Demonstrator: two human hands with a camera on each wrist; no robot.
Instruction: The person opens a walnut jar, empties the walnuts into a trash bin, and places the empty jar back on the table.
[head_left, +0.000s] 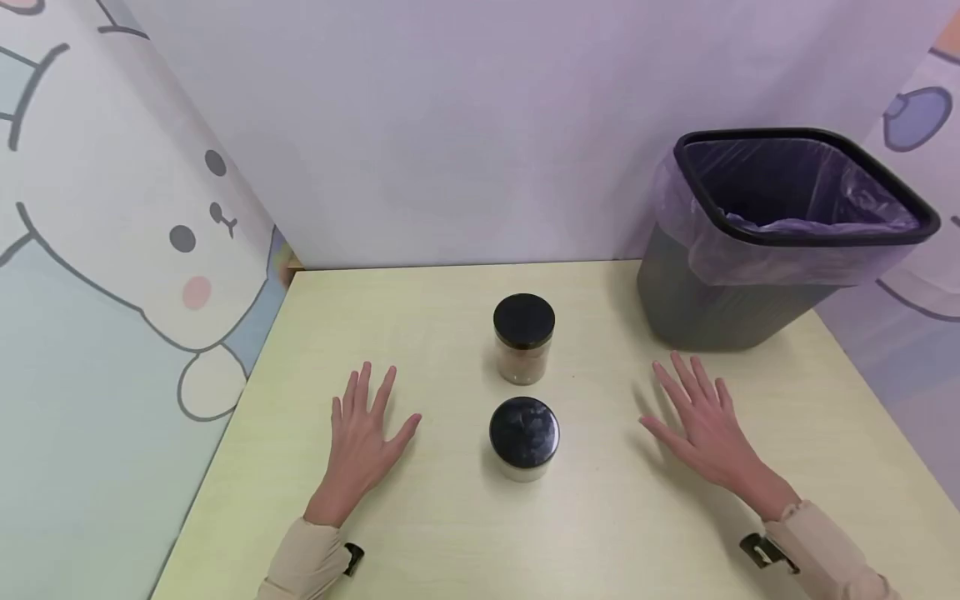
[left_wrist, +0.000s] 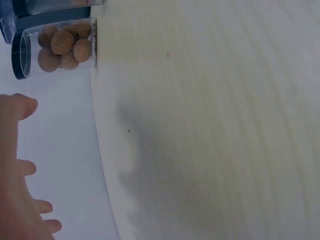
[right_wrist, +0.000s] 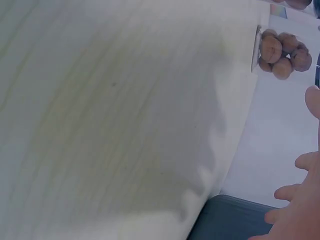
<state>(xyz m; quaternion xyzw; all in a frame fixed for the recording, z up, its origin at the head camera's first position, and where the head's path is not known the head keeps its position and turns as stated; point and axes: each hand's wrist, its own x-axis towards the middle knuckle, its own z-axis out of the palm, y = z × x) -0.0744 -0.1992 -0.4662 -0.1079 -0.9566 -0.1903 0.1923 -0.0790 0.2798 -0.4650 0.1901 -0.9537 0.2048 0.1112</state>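
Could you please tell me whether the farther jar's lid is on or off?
On: in the head view, the black lid covers the top of the farther jar.

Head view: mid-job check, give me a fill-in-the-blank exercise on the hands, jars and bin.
1. The number of jars held by the left hand and right hand is ____.
2. The bin stands nearer the ____ hand.
3. The lid on the far jar is coloured ____.

Missing words: zero; right; black.
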